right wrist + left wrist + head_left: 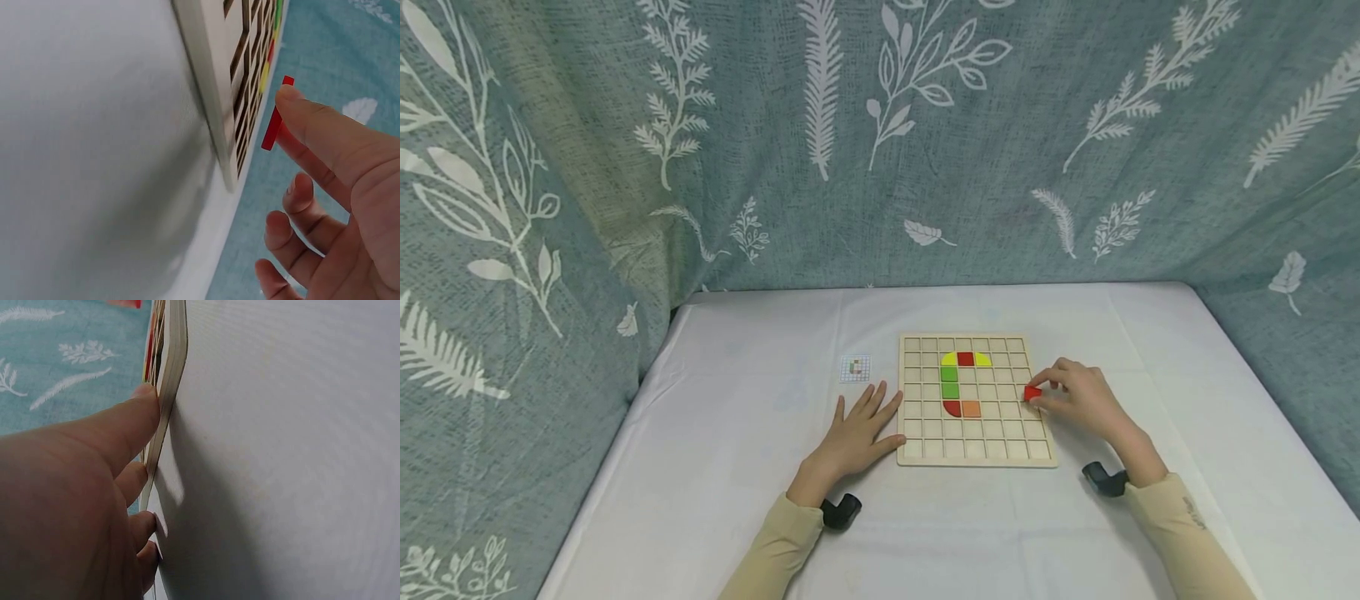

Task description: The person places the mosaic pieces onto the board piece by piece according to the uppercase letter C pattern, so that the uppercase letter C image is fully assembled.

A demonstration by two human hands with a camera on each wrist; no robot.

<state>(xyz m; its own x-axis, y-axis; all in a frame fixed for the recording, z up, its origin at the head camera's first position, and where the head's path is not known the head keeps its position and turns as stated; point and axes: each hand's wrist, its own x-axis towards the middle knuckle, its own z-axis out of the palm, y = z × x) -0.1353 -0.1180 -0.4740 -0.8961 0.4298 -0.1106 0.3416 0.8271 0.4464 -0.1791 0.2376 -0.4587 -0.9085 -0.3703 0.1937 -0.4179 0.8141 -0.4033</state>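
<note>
A wooden grid board (925,454) lies flat on the table. In its cells sit two yellow quarter-round tiles (982,360) with a dark red square tile (966,359) between them. Below are two green square tiles (950,382), a dark red quarter-round tile (953,408) and an orange square tile (971,409). My right hand (1077,398) pinches a thin red square tile (272,128) between thumb and forefinger, raised by the board's right edge. My left hand (853,437) lies with fingers spread, its thumb (140,419) touching the board's left edge.
A small printed pattern card (855,368) lies left of the board, beyond my left fingertips. White cloth (737,417) covers the table. A patterned blue-green curtain (865,225) hangs behind the table and along its sides. Each wrist wears a black camera mount (841,512).
</note>
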